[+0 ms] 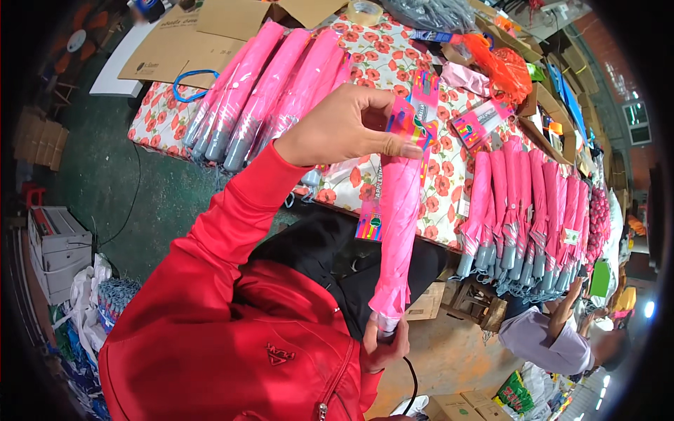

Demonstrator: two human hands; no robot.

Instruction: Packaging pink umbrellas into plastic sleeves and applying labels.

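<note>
A folded pink umbrella (397,238) stands nearly upright in front of me. Around its grey handle end, low down, my right hand (385,345) is closed. My left hand (344,126) pinches a small, brightly printed label (401,118) at the umbrella's top end, with thumb and fingers together; the label is partly blurred. Behind the umbrella, a multicoloured printed plastic sleeve (368,219) shows at the table's front edge. Another printed sleeve (477,126) lies on the flowered tablecloth (446,179) to the right.
Wrapped pink umbrellas (263,91) lie in a row at left, and more pink umbrellas (519,193) at right. Flattened cardboard (172,45), a tape roll (364,12) and an orange plastic bag (505,74) are farther back. Another person (544,340) is at the right.
</note>
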